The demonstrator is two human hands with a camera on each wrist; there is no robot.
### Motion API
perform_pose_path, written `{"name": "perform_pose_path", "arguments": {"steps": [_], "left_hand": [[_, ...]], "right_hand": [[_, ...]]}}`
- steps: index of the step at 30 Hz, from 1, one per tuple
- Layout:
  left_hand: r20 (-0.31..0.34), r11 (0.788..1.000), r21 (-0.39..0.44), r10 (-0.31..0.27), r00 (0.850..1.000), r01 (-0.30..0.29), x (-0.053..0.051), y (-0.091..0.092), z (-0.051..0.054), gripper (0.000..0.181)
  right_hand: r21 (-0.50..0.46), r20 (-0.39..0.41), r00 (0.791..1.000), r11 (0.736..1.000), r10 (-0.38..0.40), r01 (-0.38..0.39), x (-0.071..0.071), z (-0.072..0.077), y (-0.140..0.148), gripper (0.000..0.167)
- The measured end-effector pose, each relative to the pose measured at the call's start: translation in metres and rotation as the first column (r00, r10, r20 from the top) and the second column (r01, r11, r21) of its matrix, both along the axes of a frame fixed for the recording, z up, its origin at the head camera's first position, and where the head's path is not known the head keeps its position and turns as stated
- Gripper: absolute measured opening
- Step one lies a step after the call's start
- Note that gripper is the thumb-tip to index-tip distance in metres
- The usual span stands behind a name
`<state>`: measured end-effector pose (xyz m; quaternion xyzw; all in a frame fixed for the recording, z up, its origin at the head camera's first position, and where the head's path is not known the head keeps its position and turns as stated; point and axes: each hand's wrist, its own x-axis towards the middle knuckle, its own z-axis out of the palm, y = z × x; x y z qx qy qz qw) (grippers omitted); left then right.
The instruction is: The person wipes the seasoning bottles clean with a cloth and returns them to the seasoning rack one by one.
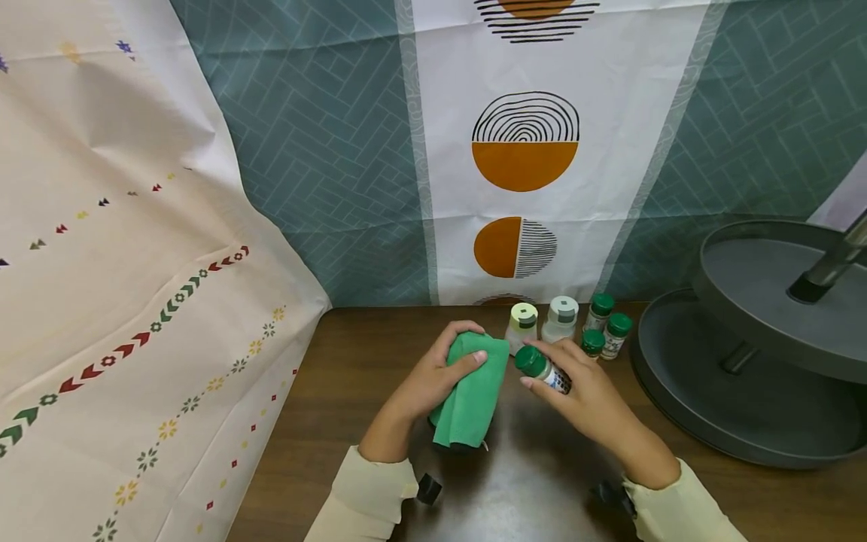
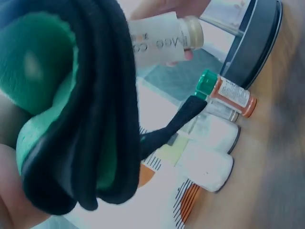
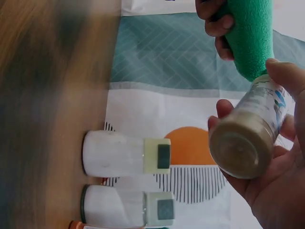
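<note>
My left hand (image 1: 436,373) (image 2: 19,191) (image 3: 218,26) grips a folded green cloth (image 1: 474,391) (image 3: 251,38), its thumb lying on top; the left wrist view shows dark layers on the cloth (image 2: 90,119). To the right, my right hand (image 1: 585,391) (image 3: 276,191) holds a small spice bottle (image 1: 557,379) (image 2: 159,40) (image 3: 262,107) between thumb and fingers. The bottle is tilted, its green cap (image 1: 530,361) towards the cloth. In the right wrist view the bottle's cap end is hidden at the cloth's edge; whether they touch I cannot tell.
Behind the hands stand two white shakers (image 1: 524,316) (image 1: 562,312) and several green-capped bottles (image 1: 615,335). A dark two-tier round stand (image 1: 745,406) is at the right. Patterned fabric (image 1: 325,150) hangs behind the brown table (image 1: 318,399); pale fabric (image 1: 169,339) lies left.
</note>
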<state>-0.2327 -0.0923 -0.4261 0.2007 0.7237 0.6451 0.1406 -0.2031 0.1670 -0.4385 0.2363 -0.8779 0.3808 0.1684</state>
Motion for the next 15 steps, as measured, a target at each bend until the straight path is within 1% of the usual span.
{"name": "perform_pose_path", "arguments": {"steps": [4,8,10,12,15], "left_hand": [[-0.042,0.999,-0.038,0.019,0.999,-0.021,0.0037,0.0014,0.0034,0.036],[-0.062,0.993,-0.089,0.071,0.995,-0.077,0.0050,0.0015,0.0051,0.055],[-0.079,0.986,-0.123,0.099,0.992,-0.109,0.0050,0.0011,0.0052,0.061],[-0.097,0.979,-0.155,0.115,0.989,-0.129,0.0049,0.0005,0.0046,0.060],[-0.121,0.974,-0.186,0.111,0.986,-0.132,0.0047,-0.0001,0.0033,0.050]], "right_hand": [[0.002,0.001,1.000,1.000,-0.003,0.003,0.0029,0.0031,-0.0019,0.050],[0.001,-0.004,1.000,1.000,-0.005,0.005,0.0047,0.0043,-0.0026,0.046],[0.005,-0.010,1.000,1.000,-0.006,0.006,0.0049,0.0041,-0.0025,0.047],[0.006,-0.012,1.000,1.000,-0.006,0.006,0.0049,0.0036,-0.0023,0.047],[0.004,-0.009,1.000,1.000,-0.005,0.005,0.0047,0.0029,-0.0018,0.047]]}}
